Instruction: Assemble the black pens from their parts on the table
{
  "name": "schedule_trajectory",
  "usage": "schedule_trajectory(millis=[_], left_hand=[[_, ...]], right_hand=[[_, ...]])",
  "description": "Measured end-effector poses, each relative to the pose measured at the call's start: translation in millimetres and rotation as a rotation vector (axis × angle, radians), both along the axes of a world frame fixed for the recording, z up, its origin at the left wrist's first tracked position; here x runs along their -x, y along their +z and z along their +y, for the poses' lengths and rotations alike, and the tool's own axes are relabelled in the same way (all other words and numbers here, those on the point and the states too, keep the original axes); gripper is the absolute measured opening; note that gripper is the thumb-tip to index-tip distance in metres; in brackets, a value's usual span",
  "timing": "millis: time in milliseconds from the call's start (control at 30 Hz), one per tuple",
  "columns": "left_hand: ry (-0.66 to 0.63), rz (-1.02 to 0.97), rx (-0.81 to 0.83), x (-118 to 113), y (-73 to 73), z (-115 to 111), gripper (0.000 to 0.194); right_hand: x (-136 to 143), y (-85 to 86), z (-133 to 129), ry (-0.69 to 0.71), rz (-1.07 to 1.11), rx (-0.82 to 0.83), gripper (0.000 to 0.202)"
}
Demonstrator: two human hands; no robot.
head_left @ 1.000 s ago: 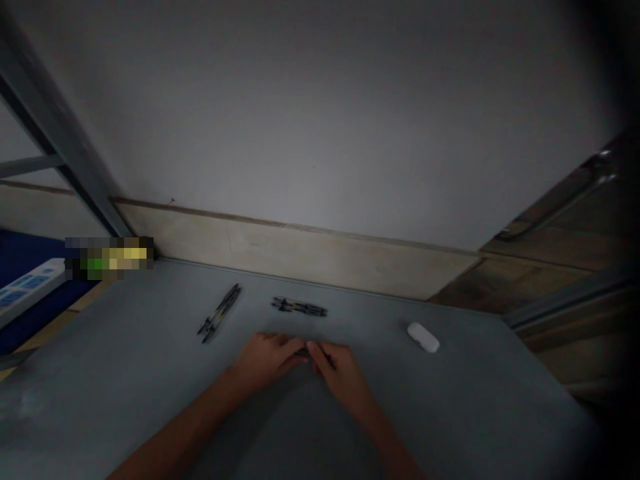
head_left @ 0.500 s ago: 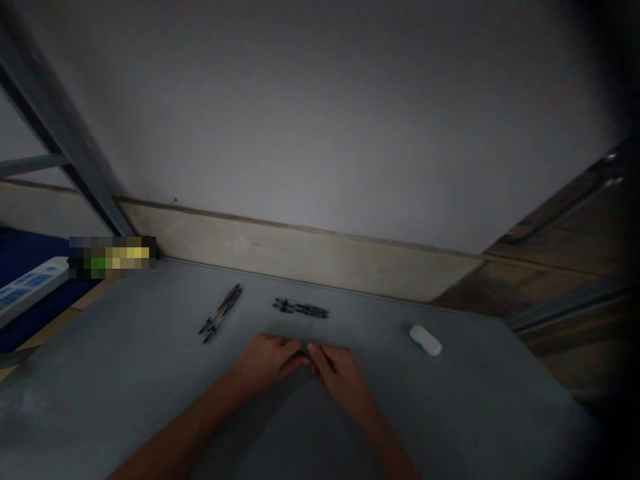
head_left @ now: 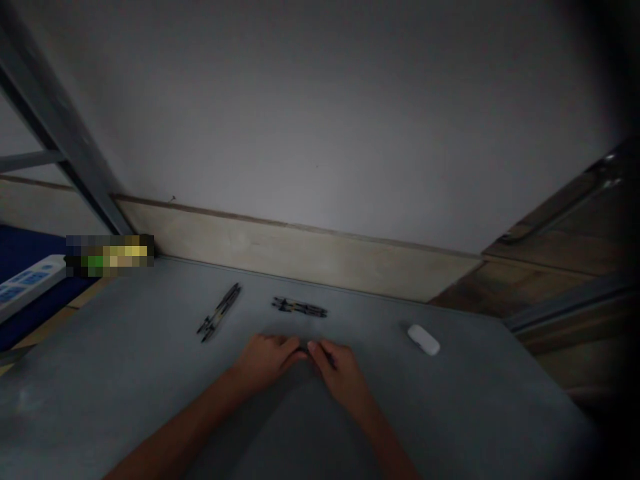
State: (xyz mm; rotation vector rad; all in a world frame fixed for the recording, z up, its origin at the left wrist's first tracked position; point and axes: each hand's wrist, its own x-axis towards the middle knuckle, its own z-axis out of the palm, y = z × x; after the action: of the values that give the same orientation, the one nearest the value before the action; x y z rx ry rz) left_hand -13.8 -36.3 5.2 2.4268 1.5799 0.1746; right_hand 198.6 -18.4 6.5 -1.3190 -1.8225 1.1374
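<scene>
My left hand [head_left: 269,360] and my right hand [head_left: 340,372] meet fingertip to fingertip above the grey table [head_left: 150,373]. Between them is a thin dark pen [head_left: 303,347], mostly hidden by the fingers. Both hands are closed on it, the left thumb and fingers pinching from one side, the right from the other. Just beyond my hands lies a small group of dark pens [head_left: 300,307], set roughly crosswise. Another group of pens [head_left: 219,312] rests slanted to the left, beyond my left hand.
A white rounded case [head_left: 423,339] lies on the table at the right. At the far left are a white power strip [head_left: 33,283] and a blue surface [head_left: 30,243]. Behind the table runs a wall with a pale skirting [head_left: 280,247]; a metal frame post [head_left: 80,140] stands at the left.
The fingertips have shifted slightly around the pen, and the left fingers are pressed closer together. The pens and white case rest as before; the view has moved slightly.
</scene>
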Motion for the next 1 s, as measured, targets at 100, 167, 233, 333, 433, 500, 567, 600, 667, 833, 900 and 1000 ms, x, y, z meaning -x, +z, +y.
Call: schedule_trajectory(millis=[100, 167, 233, 333, 433, 500, 567, 600, 667, 833, 900, 1000], left_hand=[[0.023, -0.009, -0.004, -1, 0.1, 0, 0.022], [0.023, -0.012, -0.013, -1, -0.8, 0, 0.023], [0.018, -0.024, -0.018, 0, -1.9, 0, 0.026], [0.020, -0.034, -0.007, -1, -3.1, 0, 0.032], [0.026, -0.014, 0.004, -2, -2.7, -1, 0.036], [0.018, 0.014, 0.007, -4, -1.5, -1, 0.035], [0.018, 0.048, 0.012, -5, 0.2, -2, 0.034], [0.020, 0.061, 0.013, -6, 1.1, -2, 0.035], [0.021, 0.076, 0.012, -6, 2.5, -2, 0.035], [0.008, 0.081, -0.012, -5, 2.5, -2, 0.032], [0.001, 0.082, -0.026, -5, 0.9, -2, 0.031], [-0.013, 0.058, -0.058, -3, -2.4, -2, 0.028]], right_hand=[[1, 3.7, -1, 0.004, 0.028, -0.051, 0.038], [2, 2.2, -1, 0.012, 0.023, -0.069, 0.039], [1, -2.3, -1, 0.017, 0.001, -0.080, 0.045], [1, -9.0, 1, 0.018, -0.036, -0.091, 0.051], [1, -10.4, 1, 0.031, -0.043, -0.094, 0.052], [1, -9.3, 1, 0.040, -0.042, -0.092, 0.053], [1, -8.4, 0, 0.036, -0.046, -0.089, 0.054], [1, -8.3, 0, 0.032, -0.048, -0.087, 0.054], [1, -8.6, -1, 0.024, -0.051, -0.083, 0.054], [2, -9.1, -2, 0.016, -0.035, -0.069, 0.055], [2, -8.1, -2, 0.020, -0.023, -0.065, 0.055], [2, -5.8, -2, 0.028, -0.018, -0.037, 0.055]])
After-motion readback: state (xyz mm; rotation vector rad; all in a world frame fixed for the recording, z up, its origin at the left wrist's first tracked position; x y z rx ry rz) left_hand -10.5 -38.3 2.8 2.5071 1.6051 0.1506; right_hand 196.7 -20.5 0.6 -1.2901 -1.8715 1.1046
